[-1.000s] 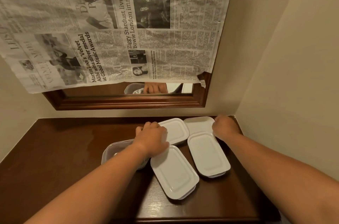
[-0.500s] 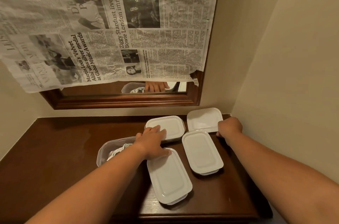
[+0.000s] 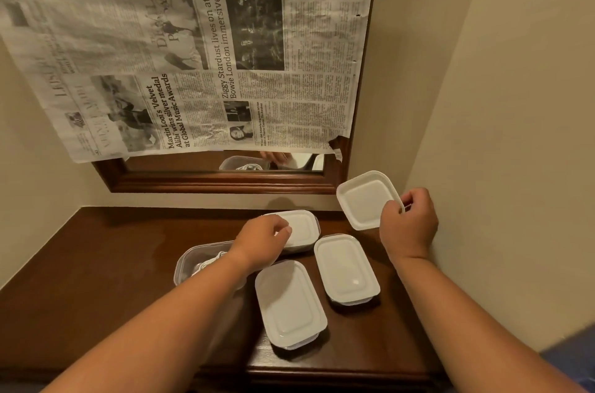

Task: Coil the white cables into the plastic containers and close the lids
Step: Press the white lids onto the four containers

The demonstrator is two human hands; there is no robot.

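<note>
My right hand (image 3: 409,225) grips a loose white lid (image 3: 365,198) by its near edge and holds it tilted in the air at the back right. An open clear container (image 3: 196,259) with a white cable (image 3: 211,260) coiled inside sits on the dark wooden table (image 3: 96,280), partly hidden by my left forearm. My left hand (image 3: 265,239) rests curled between that container and a lidded container (image 3: 301,225) behind it, holding nothing that I can see. Two more lidded containers lie nearer: one in front (image 3: 289,304), one to the right (image 3: 346,268).
A wood-framed mirror (image 3: 222,180) hangs on the back wall, mostly covered by newspaper (image 3: 193,48). A beige side wall (image 3: 499,135) stands close on the right, just beside my right hand. The table's front edge runs along the bottom of the view.
My right hand has lifted the loose lid off the table at the back right and tilted it up. My left hand has stayed by the open container.
</note>
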